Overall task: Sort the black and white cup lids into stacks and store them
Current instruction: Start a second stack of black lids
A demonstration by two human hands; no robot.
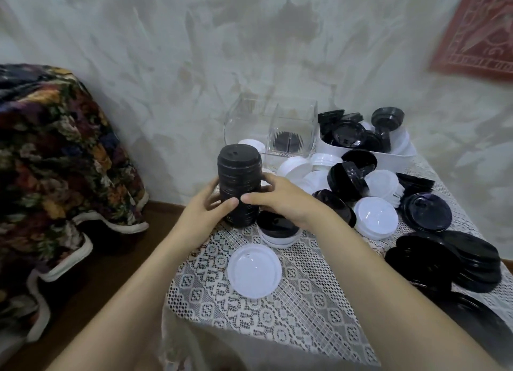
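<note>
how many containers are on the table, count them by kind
clear containers: 2
white tub: 1
total: 3
The black lid stack gripped by the left hand and right hand is in none of them.

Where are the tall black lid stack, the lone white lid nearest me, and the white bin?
tall black lid stack (239,173), head view, upper side wall.
lone white lid (254,270), head view, centre of its face.
white bin (395,158), head view, bare front wall.
</note>
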